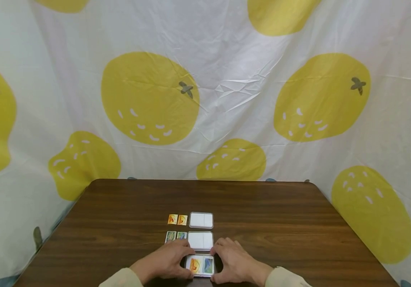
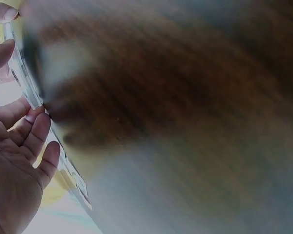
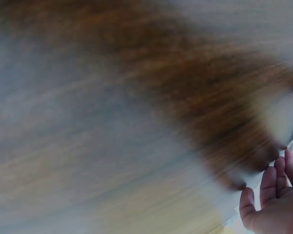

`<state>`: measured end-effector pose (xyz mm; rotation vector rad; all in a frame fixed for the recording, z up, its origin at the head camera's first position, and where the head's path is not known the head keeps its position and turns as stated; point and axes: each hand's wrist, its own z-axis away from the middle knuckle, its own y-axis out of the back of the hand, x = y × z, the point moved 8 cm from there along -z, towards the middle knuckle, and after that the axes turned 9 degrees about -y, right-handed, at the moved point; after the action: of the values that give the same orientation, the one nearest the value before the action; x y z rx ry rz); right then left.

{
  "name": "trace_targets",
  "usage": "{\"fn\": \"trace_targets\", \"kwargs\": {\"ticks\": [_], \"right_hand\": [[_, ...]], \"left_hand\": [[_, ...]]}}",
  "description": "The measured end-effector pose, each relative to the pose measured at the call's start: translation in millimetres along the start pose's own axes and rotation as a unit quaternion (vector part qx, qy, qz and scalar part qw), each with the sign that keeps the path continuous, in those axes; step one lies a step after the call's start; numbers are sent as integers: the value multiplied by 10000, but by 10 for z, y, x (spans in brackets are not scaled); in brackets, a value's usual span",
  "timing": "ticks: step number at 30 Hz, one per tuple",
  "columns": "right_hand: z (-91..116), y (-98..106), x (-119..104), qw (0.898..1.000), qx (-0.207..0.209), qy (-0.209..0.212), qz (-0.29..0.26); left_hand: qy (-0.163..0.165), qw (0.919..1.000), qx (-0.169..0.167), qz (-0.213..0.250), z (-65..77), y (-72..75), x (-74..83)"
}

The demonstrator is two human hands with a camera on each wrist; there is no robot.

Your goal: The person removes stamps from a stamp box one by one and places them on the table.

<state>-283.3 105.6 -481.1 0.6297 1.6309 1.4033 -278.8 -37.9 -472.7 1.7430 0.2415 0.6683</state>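
A clear flat card case [image 1: 200,275] is near the table's front edge, with an orange picture card [image 1: 195,265] on its left side and a blue-green picture card [image 1: 208,265] on its right. My left hand [image 1: 167,258] holds the case's left side between thumb and fingers. At the opposite side my right hand [image 1: 235,261] grips it likewise. Seen edge-on in the left wrist view, the case [image 2: 23,73] sits between the thumb and fingertips. In the right wrist view only part of the right hand [image 3: 276,207] shows, and the case is mostly cut off.
Beyond the held case lie two more clear cases with white insides, a nearer one [image 1: 200,240] and a farther one [image 1: 201,220]. Left of them are two orange cards [image 1: 177,219] and two green-blue cards [image 1: 175,236], partly behind my left hand. A lemon-print cloth [image 1: 234,107] hangs behind the brown table [image 1: 281,223].
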Motion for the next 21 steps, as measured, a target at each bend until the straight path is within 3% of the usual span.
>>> {"fn": "trace_targets", "kwargs": {"ticks": [21], "right_hand": [[-9, 8, 1, 10000, 23, 65, -26]], "left_hand": [[-2, 9991, 390, 193, 7, 15, -23]]}}
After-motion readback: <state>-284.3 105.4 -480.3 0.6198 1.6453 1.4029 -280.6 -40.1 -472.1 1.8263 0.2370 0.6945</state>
